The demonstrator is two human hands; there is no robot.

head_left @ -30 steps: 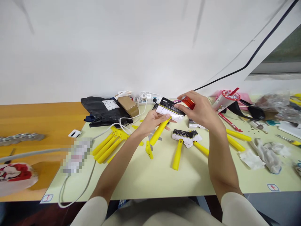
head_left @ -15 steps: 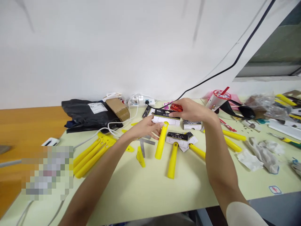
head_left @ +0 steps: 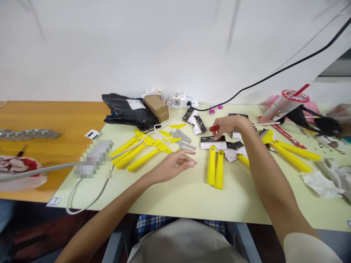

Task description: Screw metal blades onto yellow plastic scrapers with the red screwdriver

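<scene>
My left hand (head_left: 175, 166) hovers over the table, fingers apart and nothing in them. My right hand (head_left: 226, 126) is closed around a screwdriver (head_left: 214, 128); its red handle end pokes out on the left and its metal shaft points right. Just below that hand lie two yellow-handled scrapers (head_left: 215, 166) side by side, their heads under a black-and-white card sleeve (head_left: 212, 142). Another yellow handle (head_left: 242, 160) is partly hidden by my right forearm. Left of my left hand are several bare yellow scraper handles (head_left: 146, 155), near grey metal blades (head_left: 181, 136) and yellow plates (head_left: 177, 126).
A black plastic bag (head_left: 128, 113), a cardboard box (head_left: 157, 107) and a power strip (head_left: 178, 102) with white cables line the wall. At right stand a drink cup (head_left: 285, 106) and more yellow scrapers (head_left: 294, 153), near crumpled white gloves (head_left: 323, 182).
My left hand has let go of the yellow-handled scraper, which now lies beside another, and has drawn back left. My right hand keeps the screwdriver. The view has shifted.
</scene>
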